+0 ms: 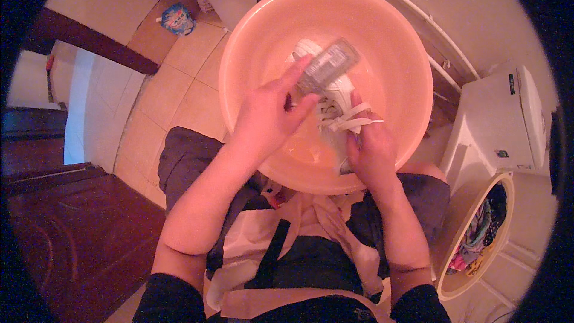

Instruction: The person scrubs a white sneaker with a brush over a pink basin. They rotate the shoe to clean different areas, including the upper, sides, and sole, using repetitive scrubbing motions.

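A large orange-tinted plastic basin (415, 76) stands between my knees with some water in its bottom. My left hand (273, 103) grips a grey translucent block-like object (334, 63) with a pale printed label, perhaps a scrubbing brush or a small container. This object is tilted and slightly blurred over a white and grey laced shoe (344, 87). My right hand (374, 146) is closed around the near part of the shoe, where loose white laces (354, 119) hang over my fingers. Both hands and the labelled object hide parts of the shoe.
A blue pouch (178, 19) with writing rests on the tiled floor (175, 81) at upper left. To the right are a white toilet (495, 121) and a laundry tub (506, 229) with clothes in it. White pipes (430, 20) run along the wall. A dark red door (85, 237) is at left.
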Motion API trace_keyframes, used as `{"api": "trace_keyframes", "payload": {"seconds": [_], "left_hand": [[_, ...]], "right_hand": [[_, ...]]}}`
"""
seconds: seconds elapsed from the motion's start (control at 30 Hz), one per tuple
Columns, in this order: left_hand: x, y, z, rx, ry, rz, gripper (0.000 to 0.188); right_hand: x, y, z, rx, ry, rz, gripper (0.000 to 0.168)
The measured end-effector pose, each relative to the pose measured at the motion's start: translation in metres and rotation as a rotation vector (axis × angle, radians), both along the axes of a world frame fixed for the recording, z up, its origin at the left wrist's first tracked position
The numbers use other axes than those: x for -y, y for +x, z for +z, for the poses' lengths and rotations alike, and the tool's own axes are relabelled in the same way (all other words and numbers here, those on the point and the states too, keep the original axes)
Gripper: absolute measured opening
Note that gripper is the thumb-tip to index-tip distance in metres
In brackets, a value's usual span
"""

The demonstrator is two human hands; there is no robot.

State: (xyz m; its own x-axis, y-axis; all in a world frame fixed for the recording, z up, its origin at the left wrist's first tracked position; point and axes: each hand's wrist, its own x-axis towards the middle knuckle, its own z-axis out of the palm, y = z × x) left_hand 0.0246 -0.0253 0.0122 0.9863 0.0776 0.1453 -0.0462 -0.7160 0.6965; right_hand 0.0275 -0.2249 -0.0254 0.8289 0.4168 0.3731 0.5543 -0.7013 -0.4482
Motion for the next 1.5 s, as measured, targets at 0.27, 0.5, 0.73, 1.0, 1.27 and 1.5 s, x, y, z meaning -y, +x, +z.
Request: {"api": "trace_keyframes", "payload": {"seconds": [0.27, 0.5, 0.73, 1.0, 1.27, 1.5], "left_hand": [[-0.017, 0.013, 0.009, -0.092, -0.046, 0.233, 0.052], [-0.032, 0.020, -0.003, -0.180, -0.285, 0.237, 0.049], [-0.006, 0.007, -0.002, -0.400, -0.713, 0.120, 0.046], [-0.003, 0.011, -0.003, -0.229, -0.667, 0.094, 0.051], [0.017, -0.001, -0.020, -0.002, -0.449, 0.001, 0.051], [0.021, -0.012, -0.004, -0.177, -0.600, -0.069, 0.053]], "right_hand": [[0.004, -0.002, -0.001, -0.116, 0.059, 0.002, 0.062], [0.016, -0.004, 0.000, -0.544, 0.387, -0.038, 0.051], [0.018, 0.004, 0.002, -1.008, 1.114, -0.156, 0.047], [0.023, 0.005, -0.010, -1.182, 1.302, 0.014, 0.048], [0.016, 0.014, -0.022, -1.327, 1.544, -0.006, 0.047], [0.017, 0.016, -0.022, -1.345, 1.557, -0.014, 0.046]]}}
